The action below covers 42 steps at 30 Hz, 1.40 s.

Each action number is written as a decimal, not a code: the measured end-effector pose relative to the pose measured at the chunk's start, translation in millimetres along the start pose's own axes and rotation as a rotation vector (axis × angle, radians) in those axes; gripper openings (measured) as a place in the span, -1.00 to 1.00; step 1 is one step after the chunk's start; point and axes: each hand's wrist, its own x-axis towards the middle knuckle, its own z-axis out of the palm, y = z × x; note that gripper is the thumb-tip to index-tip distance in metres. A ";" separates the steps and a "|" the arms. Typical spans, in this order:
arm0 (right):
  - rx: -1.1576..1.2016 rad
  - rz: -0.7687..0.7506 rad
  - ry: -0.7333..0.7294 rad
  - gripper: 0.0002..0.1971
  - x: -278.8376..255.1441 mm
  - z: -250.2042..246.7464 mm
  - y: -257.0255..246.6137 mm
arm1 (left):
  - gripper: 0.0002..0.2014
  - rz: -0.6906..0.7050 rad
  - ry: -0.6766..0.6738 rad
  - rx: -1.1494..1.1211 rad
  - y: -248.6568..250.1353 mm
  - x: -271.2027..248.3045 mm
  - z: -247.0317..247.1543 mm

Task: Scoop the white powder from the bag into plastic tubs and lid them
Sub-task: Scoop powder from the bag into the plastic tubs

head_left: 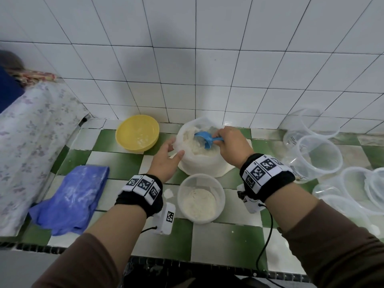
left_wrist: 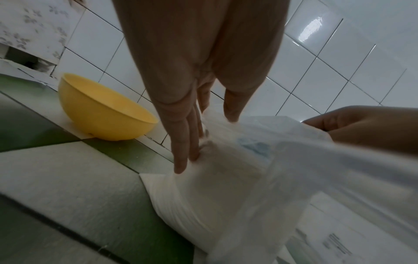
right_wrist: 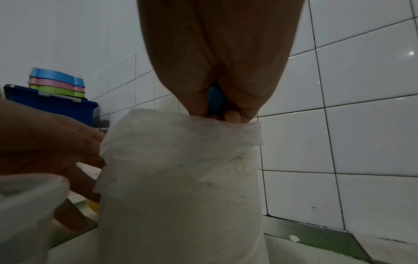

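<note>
A: Where is the powder bag?
B: The white plastic bag [head_left: 204,161] stands open on the green-and-white checked bench [head_left: 124,165], at the far side close to the tiled wall [head_left: 187,59]. White powder [head_left: 192,143] fills it nearly to the rolled rim.

A: And the right hand?
B: The right hand [head_left: 232,147] is over the bag's mouth, fingers [right_wrist: 234,115] curled round the handle of a blue scoop [head_left: 205,139]. The scoop's bowl sits down in the powder.

A: The left?
B: The left hand [head_left: 166,161] is at the bag's left edge. Its fingers [left_wrist: 183,142] lie nearly straight along the outside of the plastic and the thumb [left_wrist: 233,107] rests at the rim, so it steadies the bag more than grips it.

A: Any tub filling?
B: One clear plastic tub [head_left: 201,197] stands just near of the bag, between the two wrists, unlidded and partly filled with powder.

A: What else is about?
B: A yellow bowl [head_left: 137,133] sits left of the bag with powder traces inside. A blue bag [head_left: 72,194], dusted white, lies at the near left. Empty clear tubs [head_left: 320,156] are grouped on the right. The right wrist view shows a dark blue crate [right_wrist: 52,103] with stacked coloured trays [right_wrist: 56,83] far to the left.
</note>
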 end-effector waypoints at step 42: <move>0.584 0.403 0.031 -0.85 -26.5 1.3 4.0 | -0.45 -0.023 0.003 -0.120 17.3 -37.4 3.8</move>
